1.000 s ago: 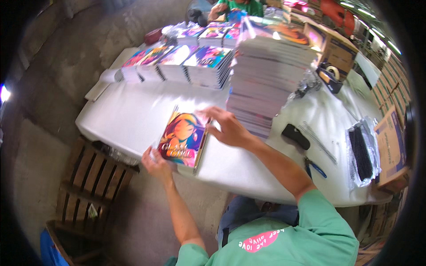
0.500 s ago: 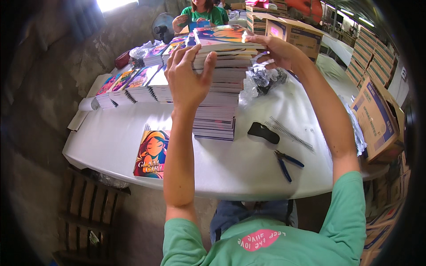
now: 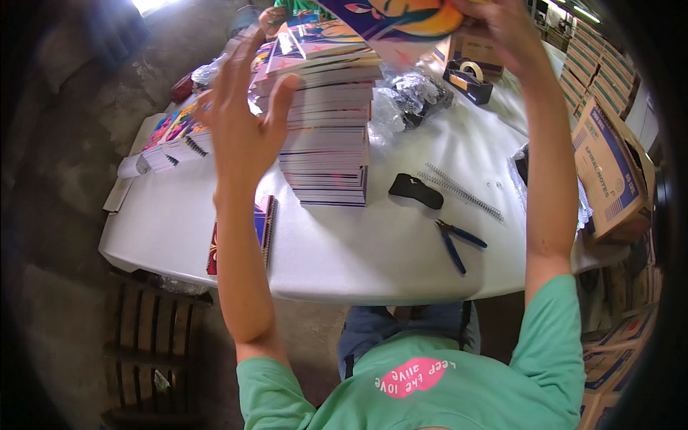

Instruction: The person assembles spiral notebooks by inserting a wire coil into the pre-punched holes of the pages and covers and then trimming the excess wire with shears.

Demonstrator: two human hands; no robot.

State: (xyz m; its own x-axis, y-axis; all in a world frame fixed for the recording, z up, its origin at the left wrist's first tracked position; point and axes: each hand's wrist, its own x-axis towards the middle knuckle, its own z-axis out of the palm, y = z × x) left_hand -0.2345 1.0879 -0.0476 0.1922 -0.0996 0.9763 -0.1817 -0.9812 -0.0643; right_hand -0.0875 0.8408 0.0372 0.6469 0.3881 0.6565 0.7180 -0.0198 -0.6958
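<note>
Clasped at its edge in the right hand [image 3: 512,36], an illustrated cover [image 3: 412,23] is raised, tilted, by the paper stack's [image 3: 326,136] top, contact unclear; left hand [image 3: 244,122] empty, spread wide. White tabletop [image 3: 344,251]: pliers [image 3: 449,241], black case [image 3: 416,191], metal spirals [image 3: 466,196]. Farther: tape dispenser [image 3: 471,87], stacked cartons [image 3: 600,64] right, grey wall [image 3: 168,54] left.

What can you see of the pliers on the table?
The pliers have dark blue handles and a metal-looking head. They lie on the white-covered table, handles spread, ends toward the lower right, tip just short of the black object. Only the table appears to touch them.
</note>
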